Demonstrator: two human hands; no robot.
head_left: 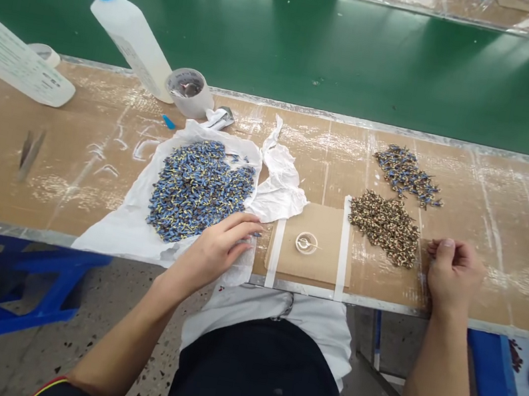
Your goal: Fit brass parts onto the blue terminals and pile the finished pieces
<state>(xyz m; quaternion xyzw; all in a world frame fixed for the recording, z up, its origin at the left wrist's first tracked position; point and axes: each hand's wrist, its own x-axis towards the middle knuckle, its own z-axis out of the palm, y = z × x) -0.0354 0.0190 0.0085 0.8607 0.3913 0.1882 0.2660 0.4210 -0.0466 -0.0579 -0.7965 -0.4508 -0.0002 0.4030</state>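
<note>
On white paper point(124, 215) lies a large heap of small blue-and-yellow pieces point(200, 187). My left hand point(223, 245) is over the heap's right edge, its fingers drawn together toward the thumb. A small blue piece appears between the fingertips. At right, my right hand point(454, 274) rests on the table edge with fingers curled in and thumb against them; anything inside is hidden. Just left of it is a pile of small brown-and-gold pieces point(386, 228). Between my hands, a small round clear dish point(306, 243) with a thin stick in it sits on a taped cardboard square point(318, 268).
A smaller blue-and-gold pile point(408, 173) lies farther back. Crumpled white tissue point(281, 177) is beside the paper. Two white bottles, one blue-tipped bottle point(129, 33) and one at far left point(14, 58), stand near a tape roll point(193, 95). Tweezers point(31, 155) lie at left.
</note>
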